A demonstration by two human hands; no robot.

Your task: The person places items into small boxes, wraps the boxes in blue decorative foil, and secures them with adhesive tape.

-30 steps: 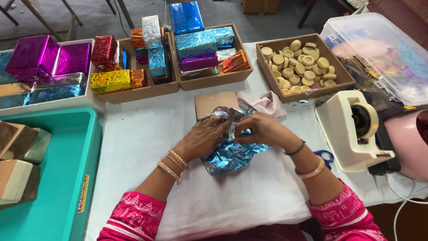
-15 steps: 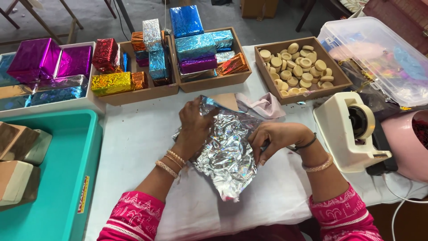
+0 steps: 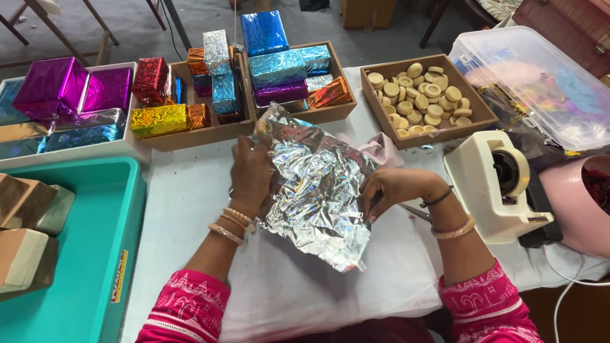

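We hold a crumpled foil sheet [image 3: 316, 190] mid-table, left hand [image 3: 250, 174] and right hand [image 3: 389, 188] gripping its sides.

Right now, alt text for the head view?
Both hands, left hand and right hand, spread a crinkled silver foil sheet on a white-covered table. Beyond it sit trays of foil-wrapped boxes and a tape dispenser.

A crinkled, shiny silver holographic foil sheet [image 3: 318, 190] lies opened out on the white-covered counter [image 3: 190, 190], its long axis running from eleven o'clock toward five o'clock, edges curling upward.
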